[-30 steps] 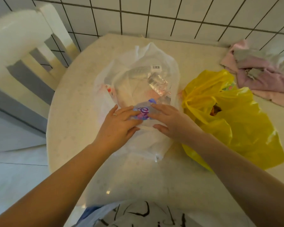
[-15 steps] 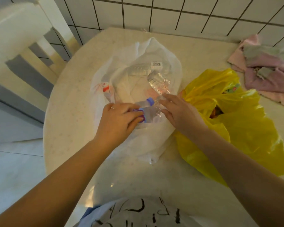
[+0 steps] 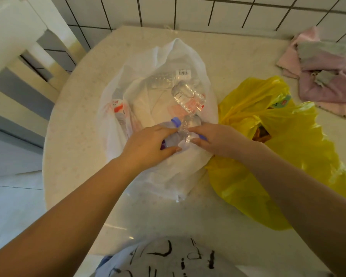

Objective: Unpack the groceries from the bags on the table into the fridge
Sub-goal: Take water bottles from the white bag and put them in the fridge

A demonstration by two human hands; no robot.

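Warm, fairly soft light falls on my table [image 3: 84, 116], with a small bright glare spot on its surface low in the frame, near my shirt. My forearms look shaded and dim at the bottom corners. The wide lens bends the wall tiles [image 3: 208, 11] at the top edge. The upper-left chair [image 3: 12, 43] is overexposed and soft.

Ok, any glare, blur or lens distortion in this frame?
Head view: wide-angle bending curves the wall tiles and table edge; small glare spots on the tabletop near the body; warm yellowish cast; left hand and right hand reasonably sharp, bottles slightly soft.
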